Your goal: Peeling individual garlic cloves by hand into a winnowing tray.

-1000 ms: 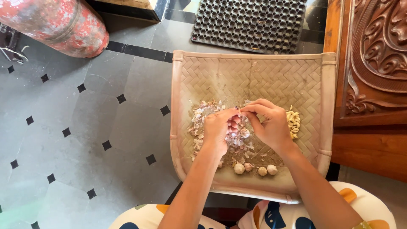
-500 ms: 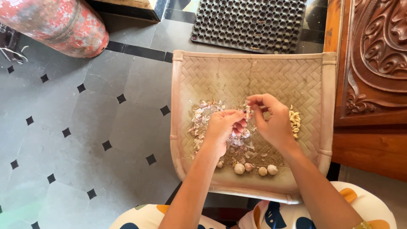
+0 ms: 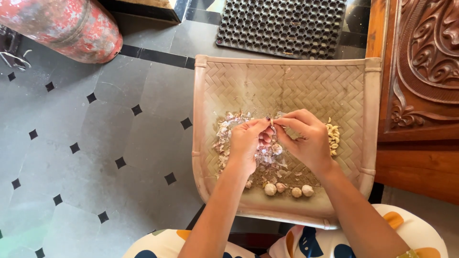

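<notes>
From the head view, the left hand (image 3: 246, 143) and the right hand (image 3: 306, 138) meet above the middle of a shallow woven bamboo winnowing tray (image 3: 287, 81) with a raised pale rim, fingertips pinched together on a small garlic clove (image 3: 271, 125) held between them just above the tray floor; both hands are closed on it, the left also cupping what looks like more cloves in its palm. Peeling it cleanly seems to call for a steady hold with one hand while the other's nails catch the papery skin at the tip and draw it off in strips, letting the scraps fall onto the heap of pale pink and white garlic skins (image 3: 227, 136) lying under and left of the hands. A small pile of peeled yellowish cloves (image 3: 332, 136) sits just right of the right hand, and a row of whole small garlic bulbs (image 3: 288, 190) lies near the tray's near rim. The tray rests over a grey tiled floor (image 3: 95, 157) with small black diamond insets; a worn red metal cylinder (image 3: 62, 26) lies at upper left, a black rubber honeycomb mat (image 3: 282, 26) beyond the tray, and carved brown wooden furniture (image 3: 420, 71) stands at right.
</notes>
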